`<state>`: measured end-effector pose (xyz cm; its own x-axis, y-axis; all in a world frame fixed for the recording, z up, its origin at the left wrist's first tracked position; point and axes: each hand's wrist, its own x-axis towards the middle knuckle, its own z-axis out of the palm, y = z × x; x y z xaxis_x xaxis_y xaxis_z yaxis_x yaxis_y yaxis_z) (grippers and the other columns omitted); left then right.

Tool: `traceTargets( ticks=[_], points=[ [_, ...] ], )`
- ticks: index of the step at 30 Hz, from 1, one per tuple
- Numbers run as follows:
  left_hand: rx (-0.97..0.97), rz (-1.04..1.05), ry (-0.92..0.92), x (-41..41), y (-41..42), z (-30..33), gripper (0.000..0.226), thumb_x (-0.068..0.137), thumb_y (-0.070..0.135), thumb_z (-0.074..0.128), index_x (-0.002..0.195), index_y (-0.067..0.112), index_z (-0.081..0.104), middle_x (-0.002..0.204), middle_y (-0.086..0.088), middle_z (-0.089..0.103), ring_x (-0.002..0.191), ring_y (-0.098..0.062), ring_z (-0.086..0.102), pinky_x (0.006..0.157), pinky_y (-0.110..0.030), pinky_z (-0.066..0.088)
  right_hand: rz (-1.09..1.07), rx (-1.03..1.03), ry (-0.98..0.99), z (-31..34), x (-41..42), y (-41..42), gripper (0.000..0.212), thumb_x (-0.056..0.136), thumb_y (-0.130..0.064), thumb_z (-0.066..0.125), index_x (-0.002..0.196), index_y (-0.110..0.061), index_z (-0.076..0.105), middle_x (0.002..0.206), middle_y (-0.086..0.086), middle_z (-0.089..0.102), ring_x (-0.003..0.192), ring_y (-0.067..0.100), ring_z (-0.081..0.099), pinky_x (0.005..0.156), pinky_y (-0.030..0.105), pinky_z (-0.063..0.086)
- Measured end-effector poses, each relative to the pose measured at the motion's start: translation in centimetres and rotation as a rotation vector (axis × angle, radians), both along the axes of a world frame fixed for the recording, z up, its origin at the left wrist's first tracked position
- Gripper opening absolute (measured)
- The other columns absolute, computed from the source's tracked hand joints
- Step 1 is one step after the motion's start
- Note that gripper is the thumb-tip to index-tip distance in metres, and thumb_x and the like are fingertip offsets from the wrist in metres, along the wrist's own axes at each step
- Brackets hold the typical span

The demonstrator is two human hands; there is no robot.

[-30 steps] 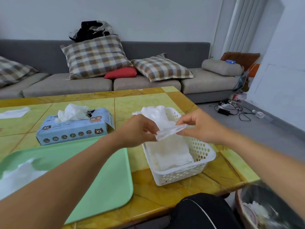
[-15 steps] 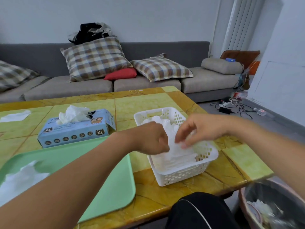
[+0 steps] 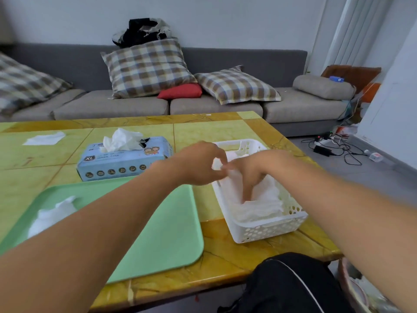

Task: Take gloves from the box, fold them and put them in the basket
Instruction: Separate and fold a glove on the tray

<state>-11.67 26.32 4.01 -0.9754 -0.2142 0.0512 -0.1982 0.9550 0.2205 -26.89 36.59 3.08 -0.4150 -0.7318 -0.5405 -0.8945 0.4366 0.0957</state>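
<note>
Left hand [image 3: 198, 163] pinching a folded glove [image 3: 217, 164] over the white basket [image 3: 268, 229], right hand [image 3: 255, 168] pressing unclenched fingers onto gloves inside, glove box [image 3: 124, 159] sitting on the desk [image 3: 225, 249]

Even, soft indoor light, moderately bright; no hard shadows. Faint sheen on table [image 3: 225, 249] near front edge. Wide-angle distortion: sofa [image 3: 225, 105] line and wall edges bow toward frame borders. Forearms at bottom corners enlarged, soft. Both hands [image 3: 200, 163] slightly motion-blurred. Overall compression softness; fine detail smeared.
</note>
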Motion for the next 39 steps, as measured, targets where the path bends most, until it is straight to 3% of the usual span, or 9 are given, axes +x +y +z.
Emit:
traceTargets(
  ticks=[5, 8, 11, 14, 18, 22, 26, 34, 39],
  points=[
    [0.002, 0.298, 0.127, 10.6, -7.6, 1.2, 0.037, 0.084, 0.037, 0.075, 0.118, 0.027, 0.067, 0.122, 0.004, 0.066, 0.109, -0.017, 0.059, 0.089, -0.031, 0.046, 0.098, -0.471, 0.033, 5.8, 6.9, -2.3, 0.06, 0.086, -0.037, 0.079, 0.14, -0.024, 0.056, 0.133, -0.003, 0.059, 0.112, 0.02, 0.059, 0.08, 0.029, 0.047],
    [0.033, 0.574, -0.148, 17.1, -11.0, -0.2, 0.095, 0.062, 0.069, 0.082, 0.141, 0.026, 0.05, 0.143, 0.0, 0.052, 0.125, -0.021, 0.051, 0.103, -0.035, 0.043, 0.122, -0.741, -0.22, 4.8, 13.3, -6.0, 0.042, 0.086, -0.033, 0.079, 0.124, -0.019, 0.067, 0.114, -0.001, 0.068, 0.096, 0.016, 0.063, 0.071, 0.024, 0.047],
    [0.109, 0.616, -0.405, 22.2, -13.2, -3.1, 0.158, 0.017, 0.098, 0.063, 0.153, 0.025, 0.032, 0.154, 0.0, 0.036, 0.139, -0.022, 0.04, 0.115, -0.038, 0.035, 0.04, -0.791, -0.27, 0.8, 17.0, -10.8, 0.051, 0.082, -0.037, 0.081, 0.126, -0.021, 0.062, 0.113, 0.001, 0.066, 0.099, 0.019, 0.063, 0.088, 0.037, 0.054],
    [0.118, 0.601, -0.451, 25.0, -14.2, -5.5, 0.103, 0.058, 0.07, 0.083, 0.142, 0.023, 0.046, 0.138, -0.001, 0.047, 0.125, -0.021, 0.049, 0.103, -0.034, 0.043, -0.157, -0.907, -0.351, -1.3, 17.9, -14.8, 0.066, 0.079, -0.043, 0.083, 0.133, -0.018, 0.055, 0.126, 0.002, 0.062, 0.105, 0.018, 0.06, 0.087, 0.032, 0.049],
    [0.155, 0.598, -0.052, 25.2, -16.0, -6.7, 0.009, 0.087, 0.021, 0.067, 0.08, 0.018, 0.061, 0.087, -0.004, 0.064, 0.081, -0.023, 0.055, 0.06, -0.028, 0.038, -0.337, -1.032, -0.363, -0.4, 16.6, -19.6, 0.091, 0.075, -0.045, 0.085, 0.147, -0.015, 0.039, 0.147, 0.008, 0.047, 0.129, 0.028, 0.051, 0.094, 0.034, 0.045],
    [0.209, 0.709, 0.135, 24.4, -17.7, -6.8, 0.015, 0.087, 0.013, 0.054, 0.073, 0.016, 0.056, 0.072, 0.001, 0.058, 0.071, -0.026, 0.055, 0.053, -0.028, 0.033, -0.354, -0.956, -0.375, -0.5, 16.4, -24.3, 0.108, 0.071, -0.059, 0.084, 0.155, -0.019, 0.029, 0.156, 0.007, 0.037, 0.139, 0.03, 0.042, 0.104, 0.039, 0.042],
    [0.334, 0.734, 0.205, 23.8, -18.9, -6.9, 0.025, 0.099, 0.026, 0.049, 0.089, 0.013, 0.067, 0.083, -0.003, 0.065, 0.074, -0.023, 0.057, 0.057, -0.028, 0.038, -0.356, -0.815, -0.258, -1.2, 16.0, -27.4, 0.061, 0.079, -0.04, 0.083, 0.125, -0.009, 0.058, 0.126, 0.006, 0.063, 0.102, 0.027, 0.059, 0.076, 0.031, 0.045],
    [0.315, 0.737, 0.242, 23.3, -18.8, -7.3, 0.031, 0.102, 0.031, 0.047, 0.09, 0.013, 0.069, 0.083, -0.003, 0.066, 0.076, -0.025, 0.061, 0.061, -0.03, 0.042, -0.552, -1.09, -0.388, -4.2, 14.2, -28.0, 0.052, 0.093, -0.022, 0.071, 0.139, -0.007, 0.053, 0.139, 0.012, 0.058, 0.121, 0.035, 0.057, 0.096, 0.038, 0.049],
    [0.235, 0.688, 0.41, 22.4, -18.8, -7.1, 0.021, 0.1, 0.018, 0.047, 0.085, 0.015, 0.062, 0.087, -0.004, 0.059, 0.081, -0.028, 0.056, 0.063, -0.033, 0.04, -0.535, -1.159, -0.427, -4.4, 14.4, -27.8, 0.041, 0.094, -0.024, 0.068, 0.132, -0.009, 0.059, 0.13, 0.011, 0.065, 0.109, 0.032, 0.061, 0.083, 0.034, 0.044]
  ],
)
